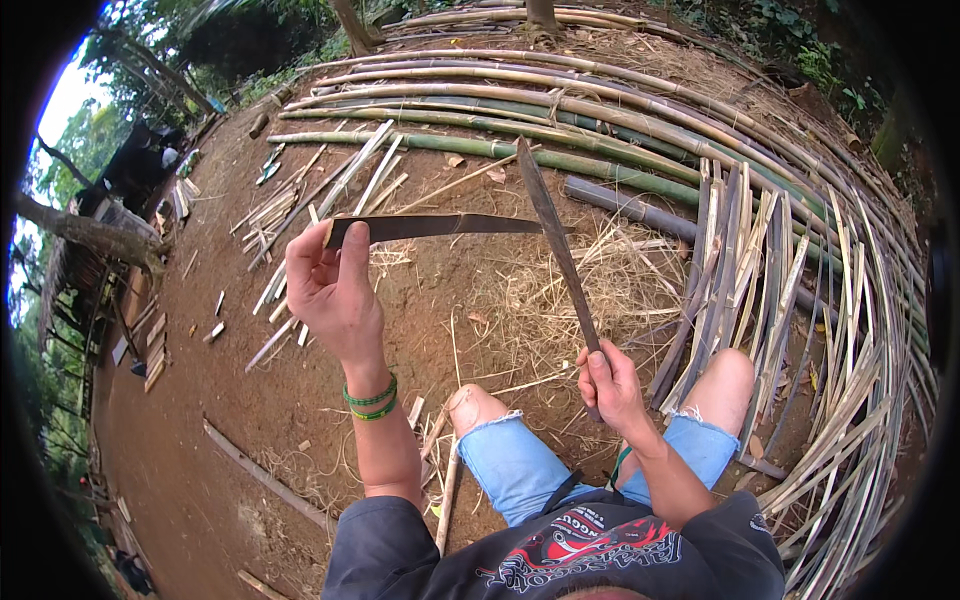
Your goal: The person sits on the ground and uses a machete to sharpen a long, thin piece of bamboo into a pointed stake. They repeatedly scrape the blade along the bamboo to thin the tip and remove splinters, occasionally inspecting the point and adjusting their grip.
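My left hand (pixel 338 285), raised on the left, pinches one end of a dark split bamboo strip (pixel 420 226) between thumb and fingers. The strip lies nearly level and points right, with a joint partway along it. In my right hand (pixel 615 388), held above my lap, is a long dark machete (pixel 562 255), its blade slanting up and away to the left. The strip's far end crosses the blade near its middle. Whether the two touch, I cannot tell. My right fingers wrap the machete's lower end and hide part of it.
Long bamboo poles (pixel 600 108) lie in rows across the far side. Split bamboo strips (pixel 735 225) lean over poles at right, beside a heap of thin slats (pixel 850 430). Pale shavings (pixel 600 285) cover the ground ahead of my knees. Loose bamboo pieces (pixel 360 170) lie far left.
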`<state>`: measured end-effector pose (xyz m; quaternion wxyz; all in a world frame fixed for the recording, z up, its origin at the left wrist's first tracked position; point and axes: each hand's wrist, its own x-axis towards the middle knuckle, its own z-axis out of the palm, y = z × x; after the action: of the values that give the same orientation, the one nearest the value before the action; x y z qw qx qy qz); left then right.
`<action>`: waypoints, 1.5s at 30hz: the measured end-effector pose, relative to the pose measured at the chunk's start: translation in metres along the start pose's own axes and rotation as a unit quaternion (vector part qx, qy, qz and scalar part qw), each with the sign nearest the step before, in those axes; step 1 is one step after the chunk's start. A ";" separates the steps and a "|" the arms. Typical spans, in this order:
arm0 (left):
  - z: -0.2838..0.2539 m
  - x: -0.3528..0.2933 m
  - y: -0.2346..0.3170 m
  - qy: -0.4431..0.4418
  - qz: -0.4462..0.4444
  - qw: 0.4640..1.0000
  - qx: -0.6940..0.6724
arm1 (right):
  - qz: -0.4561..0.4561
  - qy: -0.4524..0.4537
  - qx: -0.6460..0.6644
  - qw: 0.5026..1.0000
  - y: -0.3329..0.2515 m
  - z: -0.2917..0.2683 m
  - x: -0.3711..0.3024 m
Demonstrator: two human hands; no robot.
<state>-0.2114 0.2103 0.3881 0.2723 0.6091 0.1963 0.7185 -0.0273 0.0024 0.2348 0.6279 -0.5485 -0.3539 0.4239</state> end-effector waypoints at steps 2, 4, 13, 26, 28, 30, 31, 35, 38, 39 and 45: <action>0.012 0.003 0.005 -0.047 0.029 0.998 -0.024 | -0.009 -0.016 0.012 1.000 -0.023 0.009 -0.004; 0.023 0.004 0.009 -0.100 0.063 0.993 -0.018 | -0.005 -0.044 0.023 0.999 -0.047 0.015 -0.003; 0.051 0.002 0.031 -0.231 0.167 0.958 0.027 | -0.120 -0.010 -0.078 0.990 -0.075 0.025 0.026; 0.055 -0.006 0.031 -0.218 0.168 0.961 0.007 | -0.006 0.038 -0.011 0.999 -0.041 0.020 0.035; 0.052 -0.005 0.030 -0.225 0.165 0.960 -0.004 | -0.081 0.003 -0.054 0.995 -0.060 0.026 0.028; 0.055 -0.006 0.033 -0.246 0.168 0.954 -0.032 | -0.122 -0.009 -0.074 0.990 -0.067 0.025 0.027; 0.056 -0.007 0.033 -0.255 0.174 0.951 -0.035 | -0.125 -0.005 -0.071 0.990 -0.062 0.023 0.028; 0.053 -0.005 0.033 -0.298 0.172 0.938 -0.037 | 0.013 0.045 -0.036 0.998 -0.033 0.007 0.040; 0.059 -0.011 0.030 -0.244 0.153 0.955 -0.065 | -0.043 0.031 -0.048 0.997 -0.046 0.017 0.031; 0.063 -0.011 0.033 -0.239 0.165 0.956 -0.047 | -0.107 0.017 -0.065 0.992 -0.050 0.019 0.028; 0.062 -0.011 0.031 -0.254 0.149 0.953 -0.069 | 0.042 0.088 -0.079 0.992 0.020 -0.014 0.073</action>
<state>-0.1541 0.1762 0.4096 0.2441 0.7734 -0.0222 0.5846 0.0107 0.0648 0.2117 0.5926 -0.6462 -0.3063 0.3708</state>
